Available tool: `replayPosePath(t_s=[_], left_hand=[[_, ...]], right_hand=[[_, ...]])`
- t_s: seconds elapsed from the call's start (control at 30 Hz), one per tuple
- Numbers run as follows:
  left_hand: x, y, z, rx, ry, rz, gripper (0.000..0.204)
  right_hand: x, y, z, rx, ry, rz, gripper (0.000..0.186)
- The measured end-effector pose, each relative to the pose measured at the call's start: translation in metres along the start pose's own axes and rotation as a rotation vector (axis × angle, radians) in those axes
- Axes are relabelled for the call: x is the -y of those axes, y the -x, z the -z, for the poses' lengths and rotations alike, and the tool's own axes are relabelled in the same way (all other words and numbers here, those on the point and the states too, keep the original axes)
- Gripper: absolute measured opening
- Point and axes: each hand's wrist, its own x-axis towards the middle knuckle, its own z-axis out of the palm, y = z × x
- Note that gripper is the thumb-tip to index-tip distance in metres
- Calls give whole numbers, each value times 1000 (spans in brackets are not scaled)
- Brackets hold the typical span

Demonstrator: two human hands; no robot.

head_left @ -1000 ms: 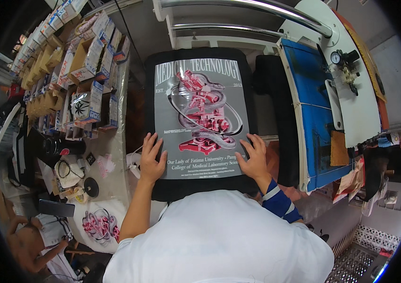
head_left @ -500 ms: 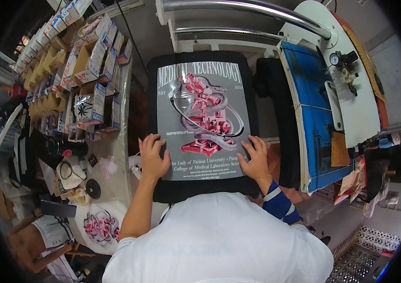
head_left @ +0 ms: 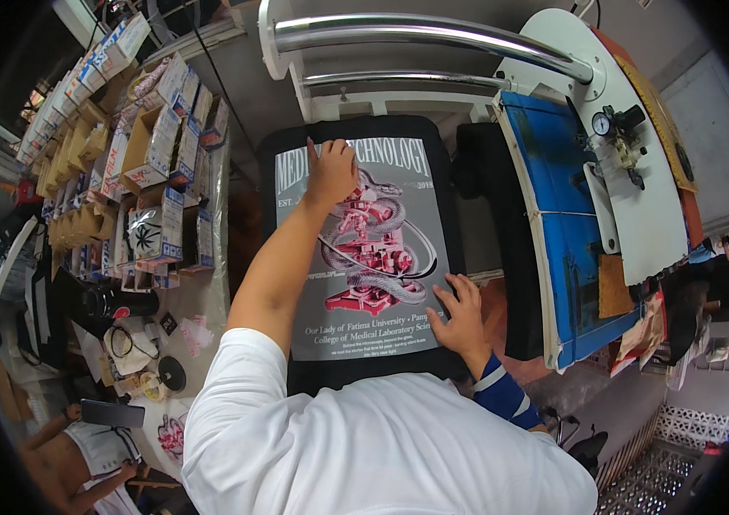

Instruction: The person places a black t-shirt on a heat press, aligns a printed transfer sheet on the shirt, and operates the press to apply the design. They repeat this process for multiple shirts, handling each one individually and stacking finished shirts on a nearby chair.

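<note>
A grey, glossy printed transfer film [head_left: 304, 300] lies flat on a black shirt [head_left: 450, 206], with pale lettering and a red and grey picture of snakes around microscopes. My left hand [head_left: 332, 174] rests palm down near the film's far edge, over part of the upper lettering. Its fingers are stretched away from me, the thumb apart, and nothing shows in its grasp. Spread fingers of my right hand [head_left: 460, 319] touch the film's right edge toward its near corner. A blue and white striped band wraps my right forearm.
Beyond the shirt runs a white frame with chrome bars [head_left: 424, 33]. At right are a blue padded board [head_left: 562, 249] and a pressure gauge [head_left: 602, 124]. Open cardboard boxes [head_left: 150, 150] crowd the left table. Another person [head_left: 94, 451] sits at lower left with a dark tablet [head_left: 113, 414].
My left hand has moved from the film's near left edge forward to its far end. My right hand stays at the right edge. The whole view has shifted slightly.
</note>
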Motion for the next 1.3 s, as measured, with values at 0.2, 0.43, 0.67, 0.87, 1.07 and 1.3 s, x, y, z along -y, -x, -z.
replayPosePath(t_s=[0.2,0.43,0.67,0.87,1.07,1.3], left_hand=[[12,3,-18,-62,35,-31,28],[9,2,-15,-63,93,-25,28],[10,-4,-20,-40,65,21,32],[21,-26,-3,-260,215,244,9],[175,58,17,-541,219,740,15],[186,112,-15,105,1909,1323,49]], right_hand=[[3,-1,1,20,-13,-19,46],[2,-1,1,12,3,-1,48],[8,-7,5,-2,39,-20,38],[5,-74,5,-48,83,-155,14],[-93,-212,-44,-420,-334,-252,13],[-142,-304,-78,236,-1374,-1102,36]])
